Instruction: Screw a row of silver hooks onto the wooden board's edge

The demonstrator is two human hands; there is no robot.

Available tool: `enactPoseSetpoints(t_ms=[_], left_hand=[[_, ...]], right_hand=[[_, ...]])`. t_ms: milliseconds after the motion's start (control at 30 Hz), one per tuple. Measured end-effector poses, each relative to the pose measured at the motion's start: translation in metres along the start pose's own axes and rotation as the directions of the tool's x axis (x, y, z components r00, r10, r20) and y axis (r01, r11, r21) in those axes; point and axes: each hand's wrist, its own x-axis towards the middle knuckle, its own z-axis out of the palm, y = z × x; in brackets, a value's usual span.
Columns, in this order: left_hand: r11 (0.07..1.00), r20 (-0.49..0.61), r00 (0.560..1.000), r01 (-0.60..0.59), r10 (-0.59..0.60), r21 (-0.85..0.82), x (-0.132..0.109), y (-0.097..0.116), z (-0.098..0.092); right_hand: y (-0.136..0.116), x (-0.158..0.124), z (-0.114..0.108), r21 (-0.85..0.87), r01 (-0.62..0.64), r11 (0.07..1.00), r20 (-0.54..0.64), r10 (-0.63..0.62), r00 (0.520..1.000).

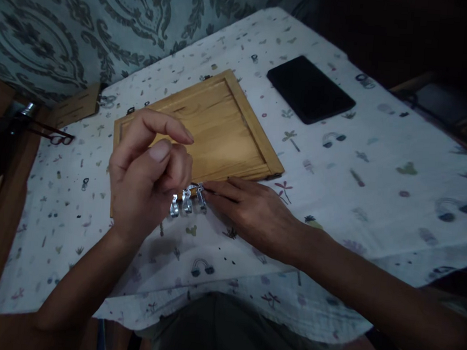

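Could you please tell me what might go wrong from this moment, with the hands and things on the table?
The small metal pieces sit close together by the fingertips of the right hand, so a small slip could scatter them. The patterned cloth hangs over the near edge; if it is pulled, the wooden board and the black tablet might shift. The glasses lie near the left edge and could perhaps fall.

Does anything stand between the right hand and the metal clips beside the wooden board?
Nothing visible does: the right hand has its fingertips at or very near the closest of the metal clips. The left hand, raised on their other side, hides part of the wooden board, not that approach.
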Motion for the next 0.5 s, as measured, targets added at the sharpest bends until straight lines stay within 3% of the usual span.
enactPoseSetpoints(t_ms=[133,333,433,500], left_hand=[[0.996,-0.113,0.993,0.054,-0.046,0.069,0.000,0.003,0.004],[0.990,-0.265,0.953,0.137,-0.144,-0.044,0.002,0.010,0.011],[0.987,-0.258,0.954,0.143,-0.157,-0.071,0.005,0.008,0.010],[0.989,-0.175,0.975,0.130,-0.140,-0.070,0.007,0.007,0.008]], right_hand=[[0.000,-0.001,0.000,0.009,0.017,1.000,-0.040,-0.016,0.999],[0.001,-0.001,-0.001,0.022,0.008,1.000,-0.013,-0.008,1.000],[0.001,-0.001,0.000,0.023,0.003,1.000,-0.010,-0.003,1.000],[0.001,-0.002,0.001,0.022,0.015,1.000,-0.021,-0.014,1.000]])
